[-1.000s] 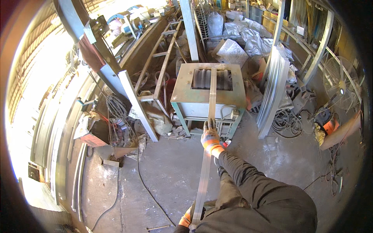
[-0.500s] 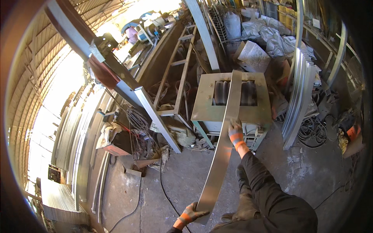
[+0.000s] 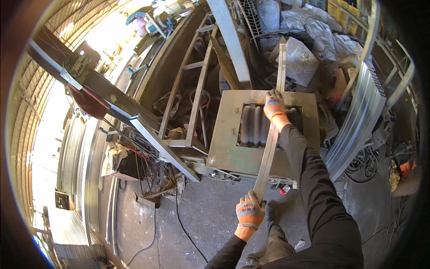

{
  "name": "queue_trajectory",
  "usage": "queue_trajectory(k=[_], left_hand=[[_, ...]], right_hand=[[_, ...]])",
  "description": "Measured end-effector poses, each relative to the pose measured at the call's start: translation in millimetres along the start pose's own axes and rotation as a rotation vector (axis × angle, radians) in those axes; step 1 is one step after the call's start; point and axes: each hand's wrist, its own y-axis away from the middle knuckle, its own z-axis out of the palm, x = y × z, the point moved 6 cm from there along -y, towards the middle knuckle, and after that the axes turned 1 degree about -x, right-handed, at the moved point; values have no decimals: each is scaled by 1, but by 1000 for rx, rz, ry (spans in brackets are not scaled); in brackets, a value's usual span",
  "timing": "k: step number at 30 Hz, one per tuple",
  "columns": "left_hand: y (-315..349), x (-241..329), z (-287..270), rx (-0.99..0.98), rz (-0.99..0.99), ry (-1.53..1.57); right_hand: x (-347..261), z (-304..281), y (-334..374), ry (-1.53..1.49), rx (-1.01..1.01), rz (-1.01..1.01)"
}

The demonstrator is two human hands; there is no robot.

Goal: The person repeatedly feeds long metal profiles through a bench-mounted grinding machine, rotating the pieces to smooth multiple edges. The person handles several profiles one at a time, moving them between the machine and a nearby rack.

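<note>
A long metal strip (image 3: pixel 268 158), seen nearly edge-on as a narrow bar, runs away from me over a metal machine top (image 3: pixel 221 139). My left hand (image 3: pixel 249 210), in a grey and orange glove, is closed around its near end, just in front of the machine. Farther along, my right hand (image 3: pixel 274 106) grips the strip above the square opening in the top. Dark ribbed rollers (image 3: pixel 253 127) show in that opening, partly covered by the strip and my right arm. The strip's far end extends past the machine's back edge.
To the right lean several long metal channels (image 3: pixel 358 123). A ladder-like frame (image 3: pixel 194 96) and a slanting metal post (image 3: pixel 165 149) stand on the left. Sacks (image 3: pixel 324 38) and a white carton (image 3: pixel 296 62) lie behind the machine. A cable (image 3: pixel 182 226) crosses the floor.
The strip has turned from its broad face to its edge and moved forward over the machine. Both hands have moved away from me, and my view is closer to the machine.
</note>
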Motion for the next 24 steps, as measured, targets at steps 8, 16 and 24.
queue_trajectory(k=[8, 16, 24], left_hand=[[-47, 0, 11, 23, -8, -55], [66, -13, 16, 5, -94, 100], [269, -66, 13, -4, -100, 61]], right_hand=[[29, -1, -24, -144, 83, 185], [-14, 10, 77, -119, 84, 134], [-67, 4, 278, 141, 80, 13]])
